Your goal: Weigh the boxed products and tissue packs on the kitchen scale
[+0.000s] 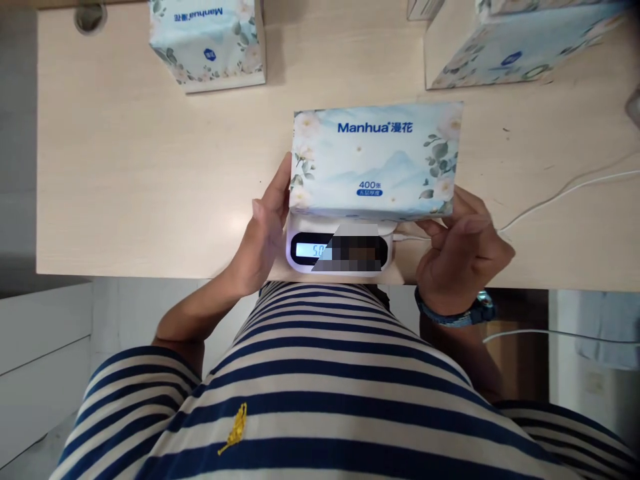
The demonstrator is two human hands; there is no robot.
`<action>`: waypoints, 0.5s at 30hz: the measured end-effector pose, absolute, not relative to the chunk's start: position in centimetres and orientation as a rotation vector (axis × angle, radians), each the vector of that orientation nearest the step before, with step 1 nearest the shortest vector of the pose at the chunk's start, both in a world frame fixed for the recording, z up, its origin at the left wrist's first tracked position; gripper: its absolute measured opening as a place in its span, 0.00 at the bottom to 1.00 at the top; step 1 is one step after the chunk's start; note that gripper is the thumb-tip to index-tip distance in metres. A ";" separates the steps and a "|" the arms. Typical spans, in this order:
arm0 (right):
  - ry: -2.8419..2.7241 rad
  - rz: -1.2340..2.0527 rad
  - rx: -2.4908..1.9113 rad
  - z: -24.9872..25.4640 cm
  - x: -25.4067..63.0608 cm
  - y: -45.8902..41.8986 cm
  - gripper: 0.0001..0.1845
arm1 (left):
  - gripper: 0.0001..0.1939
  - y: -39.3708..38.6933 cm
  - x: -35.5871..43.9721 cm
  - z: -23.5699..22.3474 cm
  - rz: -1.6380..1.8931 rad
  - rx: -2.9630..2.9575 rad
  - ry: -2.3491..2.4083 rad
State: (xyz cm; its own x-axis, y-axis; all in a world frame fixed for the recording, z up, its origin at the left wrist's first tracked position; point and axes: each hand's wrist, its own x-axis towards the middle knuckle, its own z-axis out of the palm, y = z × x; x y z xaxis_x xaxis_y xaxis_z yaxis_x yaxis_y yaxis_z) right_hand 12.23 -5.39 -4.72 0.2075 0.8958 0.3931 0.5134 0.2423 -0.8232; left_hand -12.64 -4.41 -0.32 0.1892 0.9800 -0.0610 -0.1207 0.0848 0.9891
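Note:
A pale blue floral tissue pack [375,160] printed "Manhua" lies on a small white digital scale [340,252] at the near edge of the light wooden table [140,167]. The scale's lit display reads partly; the rest is blurred. My left hand [263,230] presses against the pack's left end, fingers curled along it. My right hand [463,250], with a blue watch at the wrist, grips the pack's right end, fingers bent.
A second tissue pack [207,43] stands at the back left, and a larger bundle of packs [515,47] at the back right. A white cable [565,193] runs from the scale to the right. A round cable hole [90,17] sits in the far left corner.

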 end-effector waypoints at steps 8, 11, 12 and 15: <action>-1.661 0.249 -1.262 -5.7 13.0 -5.4 0.33 | 0.39 -5.3 -12.7 -1.0 1.122 1.148 1.061; -1.645 0.162 -1.327 -6.2 13.0 -5.9 0.33 | 0.40 -5.5 -12.7 -1.8 1.154 1.095 1.130; -1.640 0.156 -1.363 -6.3 13.0 -6.1 0.33 | 0.39 -5.6 -12.6 -2.2 1.169 1.080 1.138; -1.661 0.168 -1.465 -6.4 12.9 -6.5 0.36 | 0.39 -6.1 -12.2 -3.1 1.215 1.067 1.113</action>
